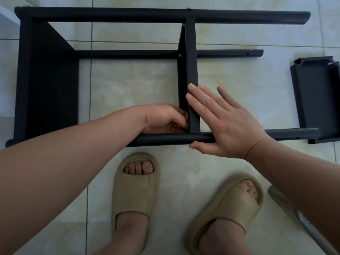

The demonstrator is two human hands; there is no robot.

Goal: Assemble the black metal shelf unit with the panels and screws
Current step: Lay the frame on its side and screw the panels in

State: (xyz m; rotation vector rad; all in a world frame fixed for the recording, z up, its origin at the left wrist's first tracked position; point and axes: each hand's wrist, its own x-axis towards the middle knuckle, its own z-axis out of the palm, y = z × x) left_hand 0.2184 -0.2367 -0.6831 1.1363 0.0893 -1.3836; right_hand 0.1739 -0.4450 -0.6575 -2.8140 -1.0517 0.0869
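Shelf unit [110, 15] lies sideways on the floor [128, 85], about two-thirds done we judge: end panel [49, 80] and middle panel [191, 61] on, third panel [316, 96] loose, our left hand [163, 118] gripping the middle panel, our right hand [224, 124] pressing flat against it.

Dim, cool, flat light; underexposed overall. Soft sheen on floor tiles [143, 85], brightest toward upper centre. Shadows faint, diffuse. Black frame [47, 80] loses surface detail in dark areas. Centre sharp; wide-angle bowing at edges, corners slightly soft.
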